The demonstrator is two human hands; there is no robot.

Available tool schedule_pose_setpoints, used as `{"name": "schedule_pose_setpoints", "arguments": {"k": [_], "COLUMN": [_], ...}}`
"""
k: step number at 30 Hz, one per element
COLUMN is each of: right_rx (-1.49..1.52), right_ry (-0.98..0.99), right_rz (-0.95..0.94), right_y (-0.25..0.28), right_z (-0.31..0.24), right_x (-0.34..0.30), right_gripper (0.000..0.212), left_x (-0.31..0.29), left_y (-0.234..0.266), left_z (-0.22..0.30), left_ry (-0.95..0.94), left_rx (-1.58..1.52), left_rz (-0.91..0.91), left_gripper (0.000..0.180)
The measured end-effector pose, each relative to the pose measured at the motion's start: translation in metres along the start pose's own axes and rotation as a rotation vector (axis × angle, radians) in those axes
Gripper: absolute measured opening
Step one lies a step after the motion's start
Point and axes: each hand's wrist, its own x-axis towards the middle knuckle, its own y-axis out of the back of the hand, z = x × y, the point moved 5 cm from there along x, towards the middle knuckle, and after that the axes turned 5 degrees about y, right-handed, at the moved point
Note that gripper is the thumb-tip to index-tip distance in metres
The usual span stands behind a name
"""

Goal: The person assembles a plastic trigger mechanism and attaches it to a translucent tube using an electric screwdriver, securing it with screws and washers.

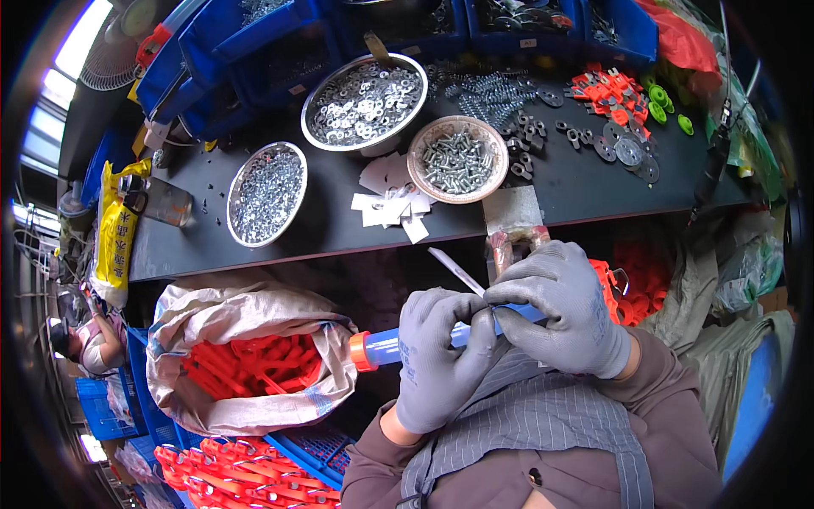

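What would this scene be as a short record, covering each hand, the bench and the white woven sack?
Left: gray-gloved left hand gripping a translucent blue tube with an orange end
Right: gray-gloved right hand on the same tube; fingertip grip unclear
Bench: black-topped bench with three round bowls of small silvery metal parts
Sack: open white woven sack of red plastic parts, left of the hands

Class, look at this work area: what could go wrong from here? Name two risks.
1. The leftmost metal bowl stands close to the front edge of the table; a bump might spill its small parts toward the open sack just past that edge.
2. The gloved left hand and right hand meet closely at the blue tube; a slip could pinch a fingertip.
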Motion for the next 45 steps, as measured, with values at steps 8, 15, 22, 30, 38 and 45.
{"name": "schedule_pose_setpoints", "arguments": {"k": [8, 15, 22, 30, 38, 45], "right_rx": [0.127, 0.406, 0.370, 0.503, 0.403, 0.135], "right_ry": [-0.007, -0.194, -0.295, -0.470, -0.172, 0.099], "right_rz": [0.002, 0.009, 0.189, -0.080, -0.122, -0.376], "right_y": [0.000, -0.004, 0.017, 0.004, -0.009, -0.017], "right_z": [0.004, 0.011, 0.031, 0.029, 0.018, 0.008], "right_x": [-0.003, -0.015, -0.034, -0.087, -0.069, -0.066], "right_gripper": [0.017, 0.011, 0.016, 0.017, 0.020, 0.037], "left_x": [-0.007, -0.010, -0.021, -0.028, -0.059, -0.044], "left_y": [-0.002, -0.004, 0.023, 0.102, 0.019, -0.011], "left_z": [0.020, 0.017, -0.023, -0.130, -0.074, -0.063], "left_ry": [-0.209, -0.177, 0.034, 0.513, 0.536, 0.869], "left_rx": [0.224, 0.136, 0.019, -0.174, -0.768, -0.675], "left_rz": [0.056, 0.003, 0.038, 0.402, -0.499, -0.281], "left_gripper": [0.015, 0.015, 0.012, 0.007, 0.077, 0.044]}}
